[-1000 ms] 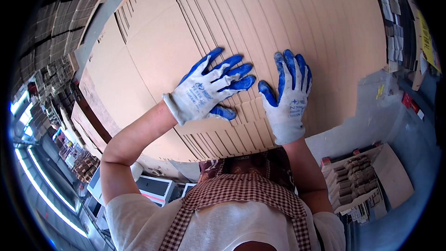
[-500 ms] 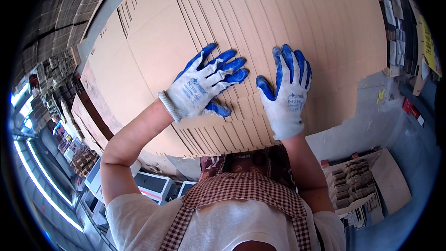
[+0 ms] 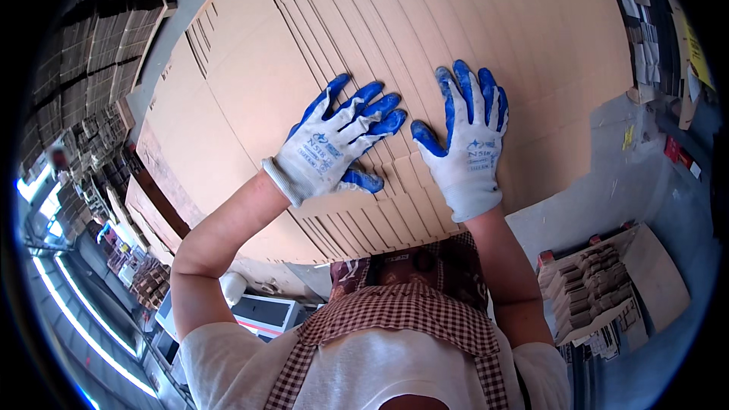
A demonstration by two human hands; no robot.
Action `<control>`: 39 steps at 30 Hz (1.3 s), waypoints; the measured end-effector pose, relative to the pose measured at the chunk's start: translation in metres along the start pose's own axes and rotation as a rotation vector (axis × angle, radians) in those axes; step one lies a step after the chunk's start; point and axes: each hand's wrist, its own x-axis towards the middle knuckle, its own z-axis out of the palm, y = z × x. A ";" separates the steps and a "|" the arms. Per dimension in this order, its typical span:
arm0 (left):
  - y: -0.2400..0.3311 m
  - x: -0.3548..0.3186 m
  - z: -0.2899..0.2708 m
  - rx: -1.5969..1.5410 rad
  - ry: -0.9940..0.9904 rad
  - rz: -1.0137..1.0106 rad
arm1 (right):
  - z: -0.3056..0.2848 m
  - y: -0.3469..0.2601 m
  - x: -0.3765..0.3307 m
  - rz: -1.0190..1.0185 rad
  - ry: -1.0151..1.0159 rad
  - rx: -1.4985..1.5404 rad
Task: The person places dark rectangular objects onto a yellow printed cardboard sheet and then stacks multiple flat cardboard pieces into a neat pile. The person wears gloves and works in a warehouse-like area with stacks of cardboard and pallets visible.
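A fanned stack of large brown cardboard sheets lies before me, their edges overlapping in close, staggered lines. My left hand, in a white glove with blue-coated palm and fingers, rests on the overlapping edges with its fingers spread. To its right, my right hand, gloved the same way, lies flat on the sheets with fingers stretched out and thumb apart. Neither hand grips anything. Slots cut into the sheets show along the near edge, close to my apron.
Tall stacks of flattened cardboard stand at the far left. An open carton holding bundled cardboard pieces is on the floor at lower right. More stacked sheets stand at the right edge. A grey-white machine sits at lower left.
My right hand has slid slightly away from me and to the left over the cardboard. The left hand stays nearly in place. The view has shifted a little.
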 end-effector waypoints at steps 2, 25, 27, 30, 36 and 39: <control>-0.005 -0.003 0.000 -0.010 -0.002 0.014 | 0.004 -0.001 0.001 0.000 0.012 -0.003; -0.018 -0.016 -0.004 -0.065 0.117 0.174 | -0.004 -0.026 -0.001 -0.014 0.042 0.002; -0.013 -0.021 -0.009 -0.052 0.128 0.118 | -0.005 -0.023 -0.001 -0.016 0.046 0.004; -0.012 -0.036 -0.015 -0.030 0.119 0.058 | -0.009 -0.022 0.000 -0.019 0.054 -0.021; -0.024 -0.060 -0.005 0.007 0.095 0.073 | -0.006 -0.059 -0.005 -0.045 0.030 -0.015; -0.026 -0.061 -0.004 0.008 0.125 0.088 | 0.002 -0.069 -0.007 -0.047 -0.002 -0.059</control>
